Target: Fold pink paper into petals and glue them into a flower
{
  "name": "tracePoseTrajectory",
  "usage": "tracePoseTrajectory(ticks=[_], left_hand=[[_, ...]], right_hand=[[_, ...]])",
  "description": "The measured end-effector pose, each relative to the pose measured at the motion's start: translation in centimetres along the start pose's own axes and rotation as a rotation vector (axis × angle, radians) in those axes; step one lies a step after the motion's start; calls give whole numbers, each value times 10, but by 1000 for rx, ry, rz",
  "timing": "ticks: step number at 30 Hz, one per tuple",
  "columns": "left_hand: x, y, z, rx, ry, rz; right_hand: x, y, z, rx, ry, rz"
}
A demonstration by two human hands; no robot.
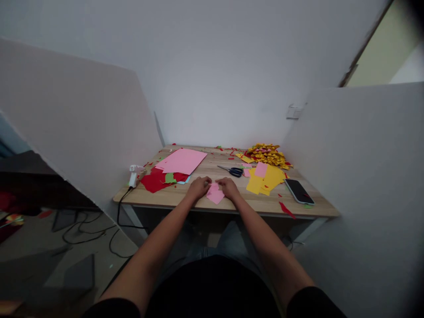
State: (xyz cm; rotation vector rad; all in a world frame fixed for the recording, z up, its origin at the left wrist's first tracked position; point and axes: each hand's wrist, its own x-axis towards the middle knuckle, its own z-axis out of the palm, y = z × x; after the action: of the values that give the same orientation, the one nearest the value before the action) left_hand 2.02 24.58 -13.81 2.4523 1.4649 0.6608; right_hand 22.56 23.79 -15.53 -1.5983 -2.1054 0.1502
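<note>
Both the left hand (198, 187) and right hand (228, 187) press a small pink paper piece (215, 194) flat on the wooden table (232, 201), mid-fold; the crease probably needs firm, aligned pressing.

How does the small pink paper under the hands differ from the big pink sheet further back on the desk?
The small pink paper is far smaller than the big pink sheet. It sits at the near edge of the desk, with the left hand and right hand on it; the big sheet lies untouched at the back left. The small one looks folded, while the big sheet lies flat over red paper. Both are the same pink.
</note>
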Motion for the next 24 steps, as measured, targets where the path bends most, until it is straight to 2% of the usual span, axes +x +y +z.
tracePoseTrajectory(ticks=[6,13,18,24], left_hand=[[2,0,0,-104,4,30],[4,-6,7,-286,17,-26],[11,-12,17,-516,27,-85],[20,-9,22,-828,134,-108]], right_hand=[[-1,-6,0,5,7,41],[0,-3,2,96,-1,49],[1,6,5,259,20,64],[9,7,20,552,87,120]])
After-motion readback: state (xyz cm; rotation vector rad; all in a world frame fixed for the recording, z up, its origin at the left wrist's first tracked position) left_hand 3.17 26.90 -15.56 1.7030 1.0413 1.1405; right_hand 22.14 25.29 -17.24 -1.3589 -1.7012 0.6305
